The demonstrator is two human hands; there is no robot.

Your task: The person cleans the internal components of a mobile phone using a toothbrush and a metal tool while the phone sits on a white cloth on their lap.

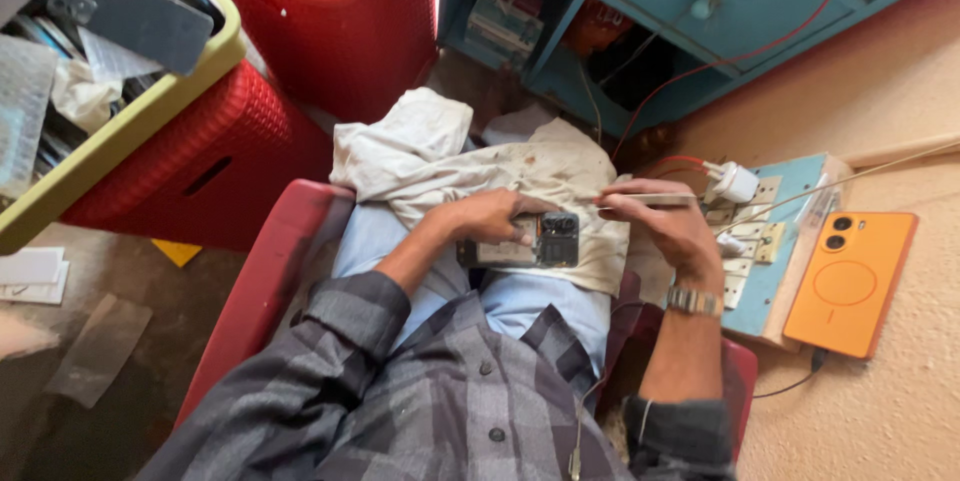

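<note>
An opened phone (530,241) with its back cover off lies on a stained white cloth (450,161) across my lap. My left hand (490,216) grips the phone from the left side and holds it steady. My right hand (665,221) pinches a thin metal tool (645,200), its tip pointing left just above the phone's upper right corner. A metal watch (695,301) sits on my right wrist.
An orange phone (850,281) lies face down at the right beside a blue switchboard (775,241) with a white plug (737,182) and red wire. Red plastic baskets (330,31) and a yellow tray (130,121) of parts stand at the left. A teal cabinet (700,11) is ahead.
</note>
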